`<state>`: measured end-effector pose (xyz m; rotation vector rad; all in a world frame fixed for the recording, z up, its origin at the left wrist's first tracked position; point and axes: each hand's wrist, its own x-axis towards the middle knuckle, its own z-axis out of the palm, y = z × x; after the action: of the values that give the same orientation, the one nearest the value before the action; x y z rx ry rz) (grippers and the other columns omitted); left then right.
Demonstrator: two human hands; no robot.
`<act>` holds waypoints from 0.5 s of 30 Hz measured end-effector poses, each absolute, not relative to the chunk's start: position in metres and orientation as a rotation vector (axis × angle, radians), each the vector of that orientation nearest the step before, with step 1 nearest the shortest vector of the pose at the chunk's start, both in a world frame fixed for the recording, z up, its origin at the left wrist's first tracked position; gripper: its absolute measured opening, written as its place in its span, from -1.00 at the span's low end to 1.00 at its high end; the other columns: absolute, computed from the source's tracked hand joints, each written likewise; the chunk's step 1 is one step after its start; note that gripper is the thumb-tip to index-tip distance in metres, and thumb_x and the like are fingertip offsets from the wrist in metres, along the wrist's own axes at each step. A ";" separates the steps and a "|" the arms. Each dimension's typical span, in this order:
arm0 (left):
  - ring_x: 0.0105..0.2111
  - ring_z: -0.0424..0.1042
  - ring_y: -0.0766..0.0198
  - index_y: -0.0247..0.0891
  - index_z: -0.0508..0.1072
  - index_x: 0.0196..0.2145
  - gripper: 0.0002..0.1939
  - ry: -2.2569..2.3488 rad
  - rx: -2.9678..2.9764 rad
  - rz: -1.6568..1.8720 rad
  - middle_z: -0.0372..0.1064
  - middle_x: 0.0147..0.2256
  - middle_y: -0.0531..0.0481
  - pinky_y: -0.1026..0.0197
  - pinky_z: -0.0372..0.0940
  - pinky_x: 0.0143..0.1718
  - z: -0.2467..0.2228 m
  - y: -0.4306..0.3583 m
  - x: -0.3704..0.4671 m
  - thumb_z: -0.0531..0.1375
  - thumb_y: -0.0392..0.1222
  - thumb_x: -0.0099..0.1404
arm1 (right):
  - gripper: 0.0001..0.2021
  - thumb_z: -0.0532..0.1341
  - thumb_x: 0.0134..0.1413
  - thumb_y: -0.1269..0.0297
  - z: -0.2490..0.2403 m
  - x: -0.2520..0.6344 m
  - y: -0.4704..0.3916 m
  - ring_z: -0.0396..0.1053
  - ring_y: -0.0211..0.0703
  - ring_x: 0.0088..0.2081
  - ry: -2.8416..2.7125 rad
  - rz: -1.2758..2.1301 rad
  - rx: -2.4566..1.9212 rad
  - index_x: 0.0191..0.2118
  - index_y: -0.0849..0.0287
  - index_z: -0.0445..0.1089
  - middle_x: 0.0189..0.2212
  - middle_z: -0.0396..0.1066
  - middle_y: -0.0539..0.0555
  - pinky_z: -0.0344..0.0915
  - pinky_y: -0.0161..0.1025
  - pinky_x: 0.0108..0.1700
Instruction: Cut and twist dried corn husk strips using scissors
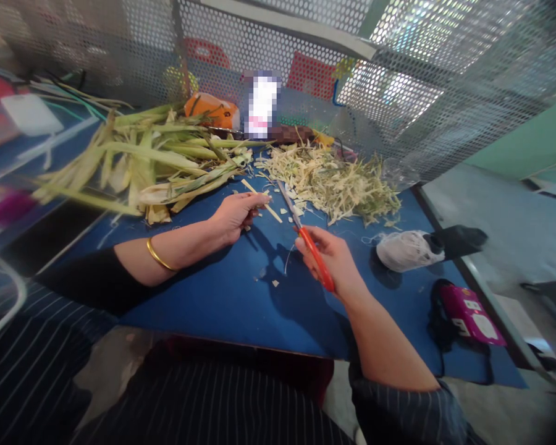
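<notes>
Between the thumb and fingers of my left hand (pixel 240 215) is a thin pale strip of husk (pixel 273 213), its two ends sticking out past the fingertips. My right hand (pixel 331 256) grips scissors (pixel 315 258) by their red handles, with the blades pointing up and away from me, just right of the strip and apart from it. Beyond the blades lies a heap of short cut husk pieces (pixel 333 182). Long corn husks (pixel 167 154) are piled behind my left hand. Small scraps are scattered on the blue table (pixel 241 303) around both hands.
At the right stand a cone of white thread (pixel 403 250) and a magenta device (pixel 475 315) with a dark cord. An orange packet (pixel 212 111) and a lit phone (pixel 262 105) are at the back, before a perforated metal screen (pixel 278 37). A white object (pixel 31 114) lies far left.
</notes>
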<state>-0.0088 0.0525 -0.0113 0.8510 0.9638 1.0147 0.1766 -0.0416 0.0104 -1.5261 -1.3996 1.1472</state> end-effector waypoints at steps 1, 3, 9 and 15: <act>-0.65 0.03 0.50 -0.31 0.36 -0.52 -0.76 0.965 0.852 1.012 0.21 -0.56 0.09 0.30 -0.27 -0.64 -0.010 0.053 -0.009 0.36 -0.20 -0.05 | -0.48 0.33 -0.13 -0.02 0.012 0.180 -0.041 0.07 -0.38 -0.65 -1.392 1.141 -1.511 -0.07 0.20 0.40 -0.68 0.14 -0.14 0.04 -0.35 -0.63; -0.64 0.04 0.51 -0.32 0.38 -0.50 -0.76 0.973 0.865 0.996 0.25 -0.52 0.07 0.31 -0.27 -0.64 -0.007 0.054 -0.010 0.37 -0.21 -0.05 | -0.48 0.35 -0.14 0.02 0.014 0.186 -0.039 0.07 -0.39 -0.64 -1.402 1.130 -1.483 -0.06 0.19 0.38 -0.65 0.15 -0.14 0.06 -0.37 -0.61; -0.66 -0.06 0.51 -0.33 0.45 -0.48 -0.81 0.950 0.958 0.870 0.20 -0.56 0.08 0.30 -0.30 -0.65 -0.004 0.054 -0.013 0.34 -0.16 0.03 | -0.47 0.34 -0.15 0.01 0.020 0.203 -0.033 0.27 -0.27 -0.46 -1.546 0.919 -1.599 -0.04 0.16 0.38 -0.39 0.36 0.02 0.26 -0.30 -0.44; -0.65 -0.05 0.45 -0.32 0.54 -0.43 -0.81 0.982 1.117 0.784 0.05 -0.63 0.12 0.28 -0.23 -0.65 0.002 0.052 -0.016 0.30 -0.12 0.08 | -0.44 0.31 -0.11 -0.01 0.027 0.213 -0.031 0.36 -0.14 -0.36 -1.760 0.938 -1.683 0.01 0.21 0.39 -0.28 0.45 0.12 0.32 -0.21 -0.34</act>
<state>-0.0157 0.0523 0.0016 1.1170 0.9816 0.7841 0.2128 -0.0309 0.0274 -1.6832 -1.7595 0.9380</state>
